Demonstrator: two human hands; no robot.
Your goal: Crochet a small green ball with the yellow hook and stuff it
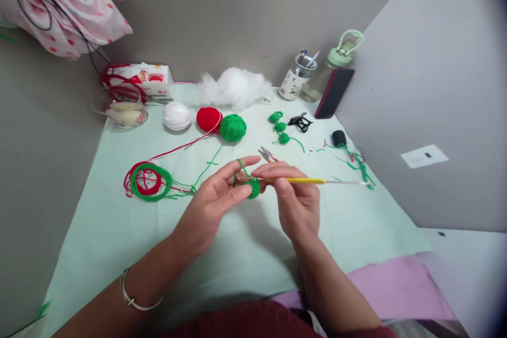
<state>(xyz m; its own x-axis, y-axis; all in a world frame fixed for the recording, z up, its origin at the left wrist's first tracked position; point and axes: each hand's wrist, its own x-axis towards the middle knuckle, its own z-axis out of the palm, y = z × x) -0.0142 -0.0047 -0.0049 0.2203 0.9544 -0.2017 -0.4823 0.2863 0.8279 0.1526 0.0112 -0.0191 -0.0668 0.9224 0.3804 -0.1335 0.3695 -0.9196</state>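
Note:
Between the fingertips of my left hand [214, 195] is a small round green crochet piece [254, 188]. Green yarn loops over the raised index finger of that hand. My right hand [298, 200] grips a crochet hook [307, 180] by its yellow handle, its tip at the green piece and its pale far end pointing right. From the left hand, a strand runs back toward the green yarn ball [233, 128]. Just beyond my right fingers lie scissors [268, 155], their handles hidden behind the hand.
Red [208, 118] and white yarn balls [176, 116] sit behind coiled yarn [151, 181]. White stuffing [235, 88] lies against the wall. Small green crocheted balls [280, 127], a black hair clip [301, 122], a phone [335, 93], a bottle [327, 71] and a pen cup [297, 79] stand right.

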